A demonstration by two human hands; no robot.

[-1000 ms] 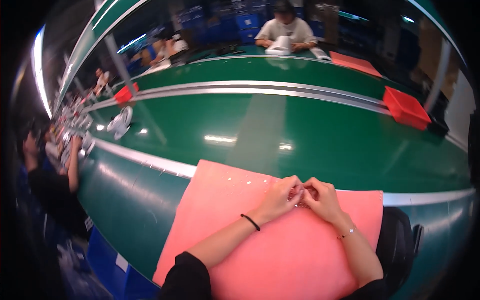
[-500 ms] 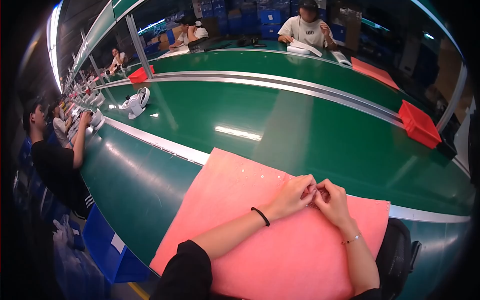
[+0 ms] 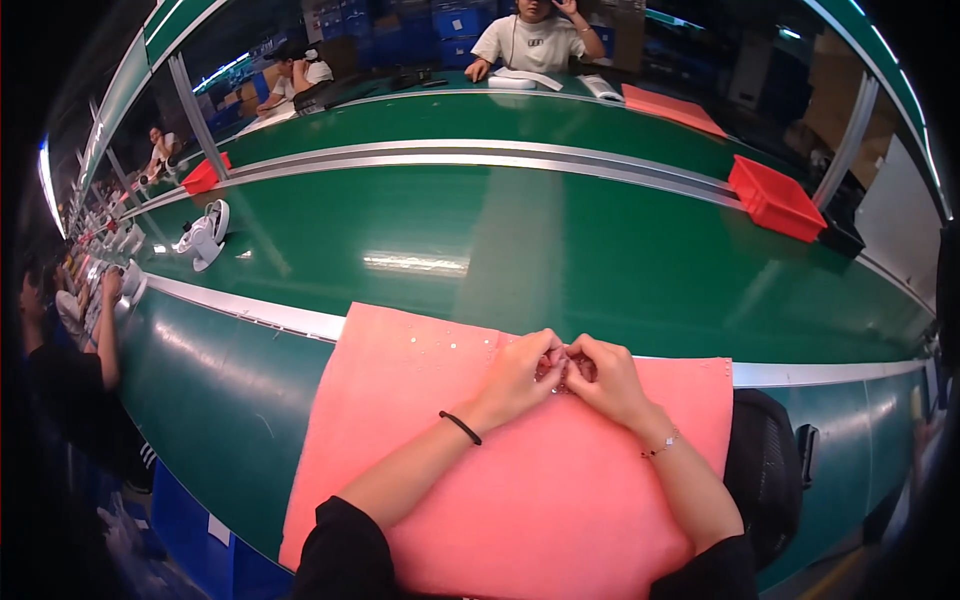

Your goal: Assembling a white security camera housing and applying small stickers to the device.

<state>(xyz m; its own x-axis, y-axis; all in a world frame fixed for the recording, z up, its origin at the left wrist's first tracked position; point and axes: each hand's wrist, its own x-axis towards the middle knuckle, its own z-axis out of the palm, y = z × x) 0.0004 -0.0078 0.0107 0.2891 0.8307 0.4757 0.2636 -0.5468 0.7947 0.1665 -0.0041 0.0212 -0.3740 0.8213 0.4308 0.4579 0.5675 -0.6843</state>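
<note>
A pink foam mat [image 3: 480, 500] lies on the green bench in front of me. My left hand [image 3: 518, 372] and my right hand [image 3: 608, 378] meet near the mat's far edge, fingertips pinched together over a tiny object [image 3: 562, 372] that is mostly hidden between them. Several small shiny screws or beads [image 3: 440, 345] lie scattered on the mat just left of my left hand. A black band circles my left wrist, a thin bracelet my right.
A green conveyor belt [image 3: 520, 250] runs across beyond the mat. A red bin [image 3: 775, 197] sits far right, a white fan-like part [image 3: 205, 235] far left. A black round object [image 3: 765, 470] rests right of the mat. People work at the left and across the belt.
The view has tilted down and shifted, bringing mat and hands nearer the centre. Both hands stay pinched together at the same spot on the mat.
</note>
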